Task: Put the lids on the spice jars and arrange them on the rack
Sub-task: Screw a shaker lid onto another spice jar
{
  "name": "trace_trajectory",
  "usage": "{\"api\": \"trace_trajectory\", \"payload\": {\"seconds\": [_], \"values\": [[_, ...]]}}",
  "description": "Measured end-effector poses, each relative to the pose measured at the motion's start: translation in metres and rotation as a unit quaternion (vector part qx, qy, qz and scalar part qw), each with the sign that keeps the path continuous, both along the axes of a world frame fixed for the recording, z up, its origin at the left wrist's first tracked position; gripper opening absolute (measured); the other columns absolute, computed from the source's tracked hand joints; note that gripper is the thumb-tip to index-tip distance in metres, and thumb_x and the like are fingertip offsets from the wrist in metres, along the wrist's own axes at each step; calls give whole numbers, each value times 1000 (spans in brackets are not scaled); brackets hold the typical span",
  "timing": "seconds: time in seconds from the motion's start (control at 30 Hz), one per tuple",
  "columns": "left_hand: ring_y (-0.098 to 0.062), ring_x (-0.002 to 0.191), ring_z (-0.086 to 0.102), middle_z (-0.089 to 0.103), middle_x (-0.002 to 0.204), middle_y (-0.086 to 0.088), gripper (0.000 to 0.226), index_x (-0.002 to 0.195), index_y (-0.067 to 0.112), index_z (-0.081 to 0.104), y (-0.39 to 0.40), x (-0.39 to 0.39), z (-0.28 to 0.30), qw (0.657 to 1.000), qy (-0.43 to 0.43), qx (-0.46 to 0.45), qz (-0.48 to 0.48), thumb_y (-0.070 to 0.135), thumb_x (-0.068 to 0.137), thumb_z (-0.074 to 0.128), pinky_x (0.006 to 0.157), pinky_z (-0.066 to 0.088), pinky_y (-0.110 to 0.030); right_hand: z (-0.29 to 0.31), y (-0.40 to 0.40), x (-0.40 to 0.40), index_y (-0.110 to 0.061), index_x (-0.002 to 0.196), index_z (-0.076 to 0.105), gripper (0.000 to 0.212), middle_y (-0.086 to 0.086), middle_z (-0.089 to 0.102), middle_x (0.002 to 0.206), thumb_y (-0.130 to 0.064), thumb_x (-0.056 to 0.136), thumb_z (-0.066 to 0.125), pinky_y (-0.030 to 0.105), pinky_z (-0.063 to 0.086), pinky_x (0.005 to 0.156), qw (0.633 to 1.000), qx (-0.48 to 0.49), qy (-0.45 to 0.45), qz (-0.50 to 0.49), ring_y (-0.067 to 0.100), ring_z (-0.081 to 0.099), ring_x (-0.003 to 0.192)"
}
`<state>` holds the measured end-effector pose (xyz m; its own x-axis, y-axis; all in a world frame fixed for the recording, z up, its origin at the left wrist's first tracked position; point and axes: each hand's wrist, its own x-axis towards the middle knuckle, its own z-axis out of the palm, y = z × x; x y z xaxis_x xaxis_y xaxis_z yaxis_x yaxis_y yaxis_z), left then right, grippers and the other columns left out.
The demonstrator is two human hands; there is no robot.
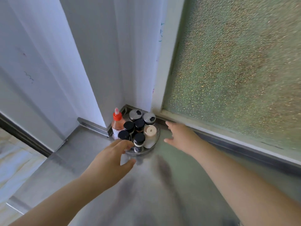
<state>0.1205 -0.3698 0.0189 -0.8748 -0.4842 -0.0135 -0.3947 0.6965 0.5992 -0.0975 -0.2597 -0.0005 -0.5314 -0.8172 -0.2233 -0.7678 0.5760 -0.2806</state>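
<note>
Back in the corner of the steel counter [162, 193], a round rack [147, 151] is sitting by the white wall [101, 62] and the bumpy green window [236, 62]. Jars are standing close together on the rack, and all of them are wearing lids: four black-lid jars [139, 138], two silver-lid jars [135, 115] at the back, and one white jar [150, 134]. A bottle [117, 122] with a red cap is standing at the left, touching the jars. The left hand [112, 159] is reaching to the front edge of the rack, with curled fingers apart and holding nothing. The right hand [180, 136] is hovering just right of the rack, with fingers spread wide and empty.
</note>
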Motion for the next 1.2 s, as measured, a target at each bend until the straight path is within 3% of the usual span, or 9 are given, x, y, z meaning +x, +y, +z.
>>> {"api": "trace_trajectory", "payload": {"seconds": [0.1, 0.23, 0.4, 0.67, 0.8, 0.93, 1.03, 1.1, 1.2], "values": [[-4, 94, 52, 51, 104, 16, 36, 115, 29, 51, 24, -16, 4, 999, 6, 1, -33, 31, 81, 63, 83, 39, -18, 26, 60, -2, -21, 141, 36, 65, 2, 53, 136, -33, 84, 64, 26, 40, 92, 998, -35, -26, -44, 20, 57, 113], [-8, 91, 54, 54, 96, 12, 35, 114, 22, 54, 75, -49, 6, 994, 15, 29, -109, 25, 80, 64, 88, 46, -29, 45, 146, 1, -20, 137, 43, 59, 4, 59, 129, -30, 84, 66, 28, 45, 92, 995, -5, -44, -86, 19, 62, 104], [-8, 91, 57, 56, 98, 12, 34, 113, 23, 54, 151, -85, -4, 977, -10, 50, -208, 26, 81, 64, 83, 46, -25, 45, 252, 12, -21, 135, 45, 54, 3, 61, 125, -33, 86, 63, 20, 37, 78, 986, 24, -51, -157, 17, 60, 104], [-7, 96, 54, 53, 106, 14, 43, 119, 26, 47, 252, -123, -36, 943, -88, 92, -307, 22, 80, 64, 84, 42, -19, 22, 375, 23, -17, 136, 44, 51, 5, 58, 129, -25, 89, 59, 24, 37, 90, 968, 54, -84, -230, 21, 58, 108], [-9, 98, 52, 52, 113, 11, 54, 122, 23, 44, 281, -137, -62, 931, -137, 139, -309, 13, 74, 69, 79, 37, -18, -2, 402, 31, -24, 139, 36, 57, -2, 51, 135, -23, 87, 59, 32, 39, 101, 966, 80, -94, -226, 15, 52, 117], [-11, 106, 52, 51, 117, 10, 62, 122, 22, 43, 298, -152, -84, 921, -159, 186, -302, 10, 69, 74, 82, 38, -23, -19, 407, 35, -33, 146, 17, 78, -5, 41, 141, -24, 85, 64, 26, 36, 98, 971, 63, -128, -192, 14, 50, 120], [-9, 100, 54, 58, 105, 10, 53, 109, 24, 48, 308, -159, -98, 914, -145, 237, -295, 6, 67, 76, 77, 41, -22, -29, 404, 37, -42, 145, 6, 88, -7, 38, 140, -24, 83, 66, 28, 40, 93, 978, 31, -129, -161, 14, 50, 115], [-10, 88, 56, 60, 91, 11, 43, 94, 27, 53, 313, -161, -105, 911, -132, 271, -280, 1, 67, 75, 74, 44, -22, -33, 400, 38, -42, 145, 4, 91, -7, 33, 145, -24, 82, 68, 30, 39, 98, 982, 8, -127, -137, 15, 47, 121], [-13, 83, 59, 64, 86, 7, 38, 84, 31, 57, 315, -157, -110, 913, -120, 281, -272, 1, 68, 74, 84, 48, -32, -38, 392, 38, -39, 146, 9, 91, -10, 30, 149, -28, 80, 71, 28, 34, 105, 979, -36, -155, -131, 12, 38, 132]]}}
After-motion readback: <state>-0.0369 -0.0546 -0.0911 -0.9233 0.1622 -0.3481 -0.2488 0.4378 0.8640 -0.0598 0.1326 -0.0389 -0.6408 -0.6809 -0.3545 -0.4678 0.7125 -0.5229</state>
